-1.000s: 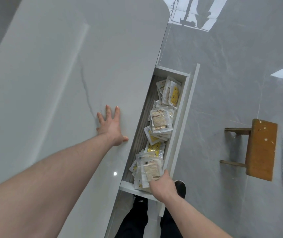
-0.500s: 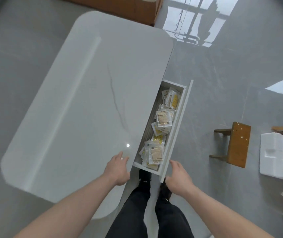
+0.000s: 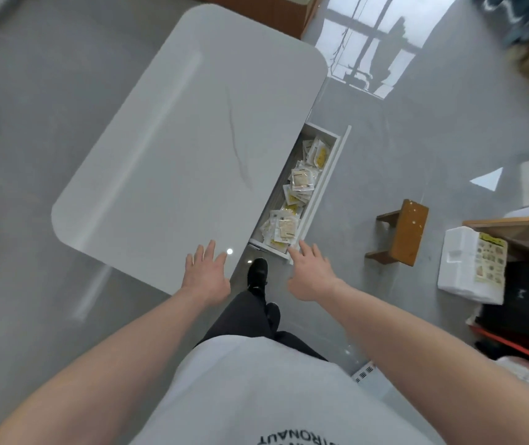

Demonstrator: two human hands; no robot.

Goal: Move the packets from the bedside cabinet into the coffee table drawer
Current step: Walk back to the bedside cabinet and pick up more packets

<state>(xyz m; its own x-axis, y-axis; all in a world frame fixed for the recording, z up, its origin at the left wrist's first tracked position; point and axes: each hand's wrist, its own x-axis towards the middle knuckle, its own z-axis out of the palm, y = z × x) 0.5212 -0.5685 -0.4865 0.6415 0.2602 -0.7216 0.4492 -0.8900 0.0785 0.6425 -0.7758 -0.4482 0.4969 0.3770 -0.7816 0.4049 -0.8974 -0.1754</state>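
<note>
Beside white coffee table (image 3: 176, 139), grey floor (image 3: 401, 149)

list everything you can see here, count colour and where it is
coffee table: one, white with a grey vein, centre left
drawer: one, white, pulled open at the table's right side
packets: many, clear with yellow or beige fill, heaped in the drawer
wooden stool: one, brown, on the floor right of the drawer
foam box: one, white, far right, under a printed sheet
printed sheet: one, yellow, lying on the foam box
floor: grey glossy tiles
shoe: one clearly seen, black, below the drawer
left hand: open, empty, over the table's near edge
right hand: open, empty, at the drawer's near corner
</note>
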